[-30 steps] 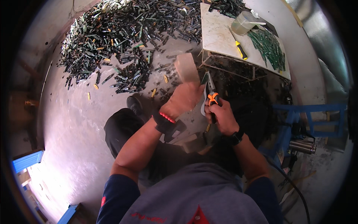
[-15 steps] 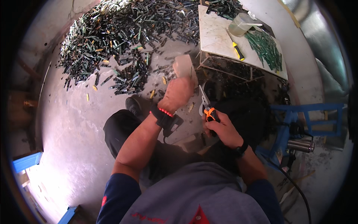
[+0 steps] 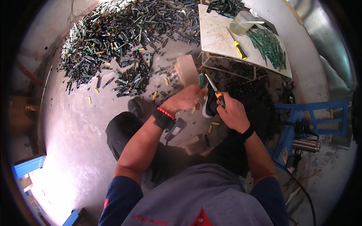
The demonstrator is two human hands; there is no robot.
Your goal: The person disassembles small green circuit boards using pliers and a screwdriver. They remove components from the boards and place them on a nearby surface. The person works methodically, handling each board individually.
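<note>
Left hand [image 3: 187,98] pinching green strip [image 3: 201,81] upright, above knee. Right hand [image 3: 232,113] wrapped tight on pliers [image 3: 213,90], tips at strip. Risks: cut piece flying into floor pile [image 3: 124,41]; tips nicking fingers [image 3: 200,93] beside strip.

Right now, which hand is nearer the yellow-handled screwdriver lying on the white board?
Right. The right hand, gripping orange-handled pliers, sits below the yellow-handled screwdriver; the left hand, holding a green strip, is farther to the lower left.

head-worn fisheye, looking steeply down, close over hands [image 3: 211,105]
</note>
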